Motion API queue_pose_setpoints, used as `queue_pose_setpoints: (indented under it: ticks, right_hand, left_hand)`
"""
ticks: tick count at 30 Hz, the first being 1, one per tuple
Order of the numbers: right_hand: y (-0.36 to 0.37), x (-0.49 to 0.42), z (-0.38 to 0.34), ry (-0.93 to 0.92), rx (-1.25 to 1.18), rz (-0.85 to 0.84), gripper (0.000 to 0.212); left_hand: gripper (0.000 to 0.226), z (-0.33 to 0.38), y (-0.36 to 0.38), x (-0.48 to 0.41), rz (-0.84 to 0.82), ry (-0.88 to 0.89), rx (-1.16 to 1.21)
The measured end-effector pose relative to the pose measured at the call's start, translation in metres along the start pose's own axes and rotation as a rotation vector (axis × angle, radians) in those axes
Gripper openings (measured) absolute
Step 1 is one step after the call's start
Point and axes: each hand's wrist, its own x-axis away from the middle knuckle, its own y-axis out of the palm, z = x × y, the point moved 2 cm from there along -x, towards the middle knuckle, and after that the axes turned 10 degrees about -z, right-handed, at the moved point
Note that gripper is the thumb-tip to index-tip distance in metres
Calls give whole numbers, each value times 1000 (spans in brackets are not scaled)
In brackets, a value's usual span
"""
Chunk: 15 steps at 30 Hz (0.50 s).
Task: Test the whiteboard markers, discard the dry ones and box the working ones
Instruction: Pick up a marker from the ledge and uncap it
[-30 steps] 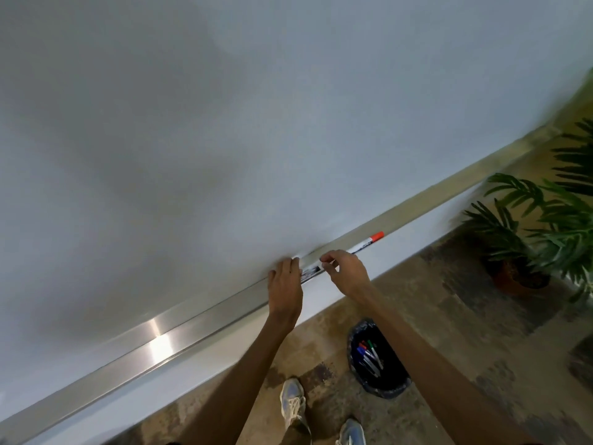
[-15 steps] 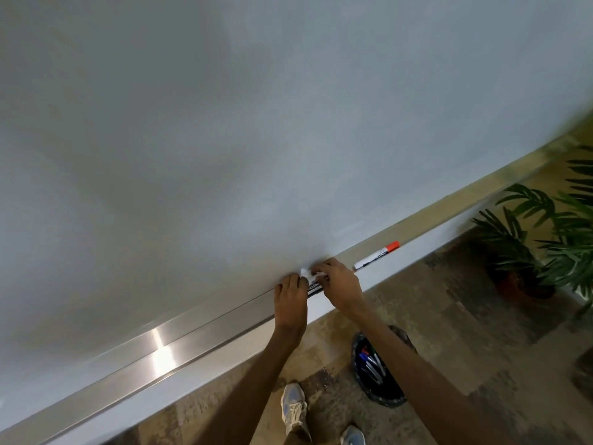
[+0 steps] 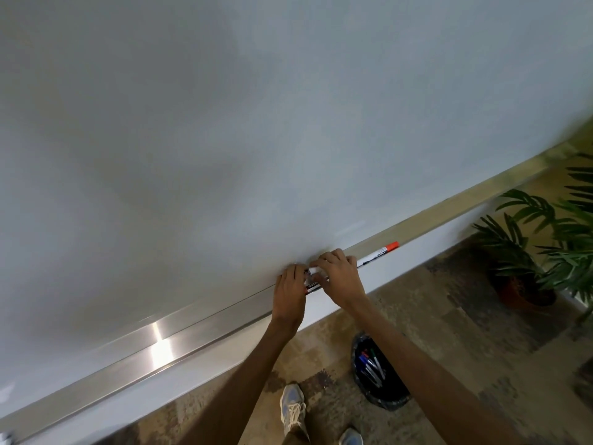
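Brushed metal tray (image 3: pixel 199 329), glossy whiteboard (image 3: pixel 256 123).

White-barrelled markers (image 3: pixel 313 285) lie on the long brushed-metal tray (image 3: pixel 179 332) between left hand (image 3: pixel 290 292) and right hand (image 3: pixel 340 277), an orange-capped white marker (image 3: pixel 380 251) just right of them. Below on the floor stands a round black bin (image 3: pixel 388 404), a potted green palm (image 3: pixel 526 245) farther right.

single head view, close to whiteboard (image 3: pixel 288 123), facing forward and down along marker tray (image 3: pixel 160 345) to floor (image 3: pixel 465 316).
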Motion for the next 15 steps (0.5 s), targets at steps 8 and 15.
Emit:
queue_pose_setpoints:
  ticks: [8,15]
  right_hand:
    - [-27,6,-7,-141,-35,-3,26]
    - [-50,22,-8,-244,-11,25,24]
  left_hand:
    - [41,-4,-22,7,-21,90,86]
    - [29,-6,-47,9,-44,105,4]
